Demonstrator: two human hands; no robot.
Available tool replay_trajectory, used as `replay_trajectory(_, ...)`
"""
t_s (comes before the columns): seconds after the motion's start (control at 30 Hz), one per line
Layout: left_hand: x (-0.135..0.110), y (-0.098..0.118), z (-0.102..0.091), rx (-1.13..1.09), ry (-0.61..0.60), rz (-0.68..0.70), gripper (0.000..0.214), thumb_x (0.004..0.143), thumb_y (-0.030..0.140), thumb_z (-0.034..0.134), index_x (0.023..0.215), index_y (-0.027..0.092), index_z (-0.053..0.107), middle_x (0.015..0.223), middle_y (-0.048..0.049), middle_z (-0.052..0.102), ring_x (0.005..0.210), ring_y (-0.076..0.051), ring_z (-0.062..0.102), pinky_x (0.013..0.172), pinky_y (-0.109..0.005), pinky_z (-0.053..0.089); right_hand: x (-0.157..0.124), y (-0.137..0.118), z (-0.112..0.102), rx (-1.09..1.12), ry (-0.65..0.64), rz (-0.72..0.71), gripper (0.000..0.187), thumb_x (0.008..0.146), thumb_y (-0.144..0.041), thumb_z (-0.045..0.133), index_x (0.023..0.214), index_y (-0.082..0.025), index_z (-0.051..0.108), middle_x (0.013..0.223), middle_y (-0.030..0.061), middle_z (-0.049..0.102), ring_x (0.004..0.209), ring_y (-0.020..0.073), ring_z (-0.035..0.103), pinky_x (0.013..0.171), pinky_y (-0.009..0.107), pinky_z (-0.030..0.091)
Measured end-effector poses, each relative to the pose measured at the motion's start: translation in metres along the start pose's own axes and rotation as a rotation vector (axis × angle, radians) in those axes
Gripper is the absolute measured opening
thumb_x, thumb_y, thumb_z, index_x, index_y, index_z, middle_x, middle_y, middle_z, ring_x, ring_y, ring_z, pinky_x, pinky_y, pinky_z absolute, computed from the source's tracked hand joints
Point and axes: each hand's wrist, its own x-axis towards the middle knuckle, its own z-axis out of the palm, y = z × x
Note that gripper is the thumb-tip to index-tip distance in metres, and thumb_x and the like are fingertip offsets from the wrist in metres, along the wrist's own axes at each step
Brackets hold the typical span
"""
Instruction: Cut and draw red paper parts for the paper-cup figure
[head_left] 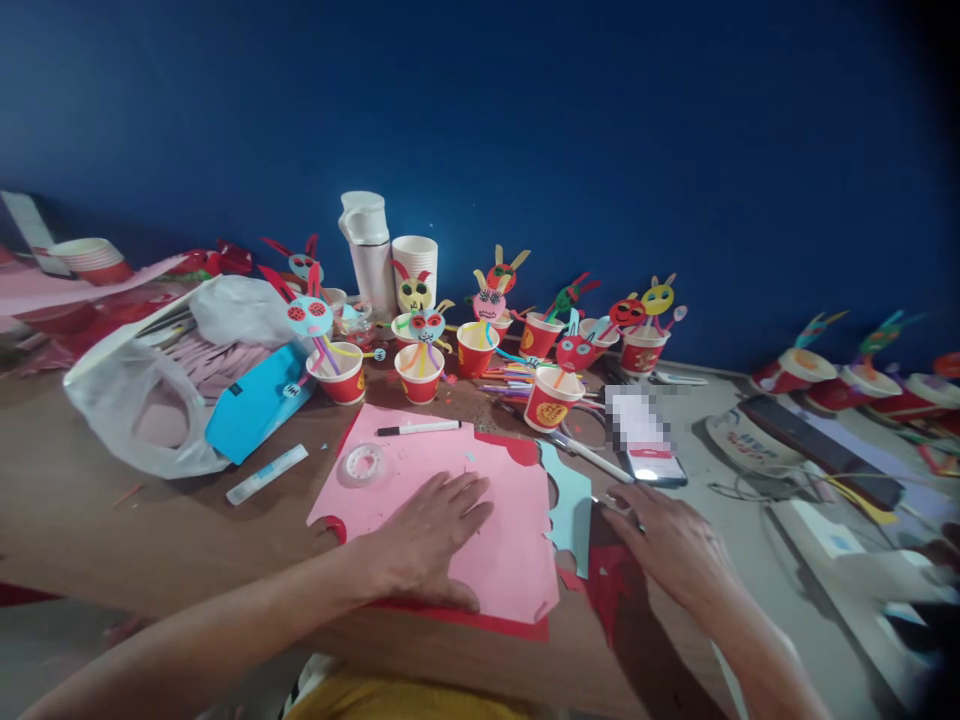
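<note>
My left hand (431, 540) lies flat with fingers spread on a stack of pink paper (510, 530). A black-capped white marker (420, 428) and a roll of clear tape (362, 464) rest on the same paper. Over the right edge of the stack, my right hand (675, 540) has its fingers curled round something slim, mostly hidden, with a pale tip showing. Beside it lies a light blue paper scrap (574, 510) with curved cut-outs. Red paper (611, 590) shows below that scrap and under the pink sheets.
Several red paper cups (555, 405) with paper animal faces on coloured stems stand behind. A white thermos (367, 245) and stacked cups (415, 265) are by the blue wall. Left are a plastic bag (150, 420) and blue case (259, 405); right, a phone (652, 460).
</note>
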Motion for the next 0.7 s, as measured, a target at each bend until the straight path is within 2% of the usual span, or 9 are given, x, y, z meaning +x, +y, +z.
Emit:
replay_trajectory(0.13, -0.006, -0.001, 0.006, 0.023, 0.056, 0.017, 0.083, 0.07, 0.064, 0.056, 0.135, 0.016, 0.038, 0.146, -0.022, 0.027, 0.134, -0.039, 0.022, 0.104, -0.059, 0.022, 0.003, -0.025, 0.002, 0.065, 0.029, -0.169, 0.019, 0.087, -0.031, 0.05, 0.095, -0.023, 0.065, 0.094, 0.0072, 0.068, 0.086, 0.0241, 0.063, 0.074, 0.034, 0.044)
replay_trajectory(0.27, -0.01, -0.002, 0.008, 0.072, 0.162, 0.059, 0.057, 0.08, 0.048, 0.055, 0.127, 0.017, 0.048, 0.139, -0.0182, 0.042, 0.129, -0.034, 0.034, 0.104, -0.053, 0.028, 0.008, -0.052, 0.0, 0.111, -0.015, -0.302, 0.018, 0.088, -0.027, 0.049, 0.095, -0.022, 0.065, 0.088, 0.0064, 0.068, 0.084, 0.0225, 0.063, 0.074, 0.033, 0.043)
replay_trajectory(0.33, -0.016, -0.006, 0.003, 0.079, 0.258, 0.06, 0.043, 0.084, 0.042, 0.053, 0.12, 0.019, 0.053, 0.132, -0.0144, 0.051, 0.124, -0.029, 0.042, 0.103, -0.047, 0.032, 0.014, -0.065, -0.003, 0.132, 0.002, -0.374, 0.018, 0.089, -0.025, 0.049, 0.095, -0.021, 0.065, 0.088, 0.0063, 0.068, 0.084, 0.0217, 0.062, 0.074, 0.032, 0.042)
replay_trajectory(0.4, -0.024, -0.016, -0.006, 0.107, 0.377, -0.01, 0.035, 0.086, 0.039, 0.051, 0.116, 0.021, 0.056, 0.127, -0.0111, 0.055, 0.121, -0.026, 0.044, 0.102, -0.044, 0.034, 0.023, -0.081, -0.008, 0.149, 0.023, -0.45, 0.019, 0.091, -0.024, 0.047, 0.093, -0.021, 0.066, 0.087, 0.006, 0.067, 0.084, 0.0207, 0.061, 0.074, 0.031, 0.04)
replay_trajectory(0.5, -0.042, -0.038, -0.022, 0.217, 0.51, -0.229, 0.034, 0.085, 0.038, 0.051, 0.113, 0.021, 0.058, 0.127, -0.0111, 0.054, 0.12, -0.029, 0.044, 0.1, -0.048, 0.035, 0.044, -0.107, -0.013, 0.144, 0.057, -0.531, 0.022, 0.093, -0.023, 0.044, 0.093, -0.02, 0.066, 0.087, 0.006, 0.066, 0.086, 0.0201, 0.059, 0.075, 0.031, 0.039)
replay_trajectory(0.6, -0.058, -0.057, -0.029, 0.261, 0.465, -0.35, 0.035, 0.084, 0.035, 0.052, 0.114, 0.018, 0.058, 0.127, -0.0127, 0.053, 0.116, -0.03, 0.046, 0.096, -0.048, 0.038, 0.071, -0.132, -0.011, 0.102, 0.101, -0.555, 0.02, 0.091, -0.025, 0.047, 0.1, -0.02, 0.064, 0.096, 0.0076, 0.065, 0.094, 0.0223, 0.054, 0.078, 0.032, 0.039)
replay_trajectory(0.7, -0.069, -0.068, -0.029, 0.243, 0.384, -0.409, 0.032, 0.084, 0.031, 0.05, 0.113, 0.018, 0.058, 0.122, -0.0122, 0.057, 0.11, -0.029, 0.049, 0.092, -0.046, 0.041, 0.094, -0.152, -0.003, 0.08, 0.123, -0.531, 0.022, 0.091, -0.023, 0.047, 0.107, -0.018, 0.06, 0.106, 0.0109, 0.061, 0.099, 0.0244, 0.05, 0.079, 0.034, 0.039)
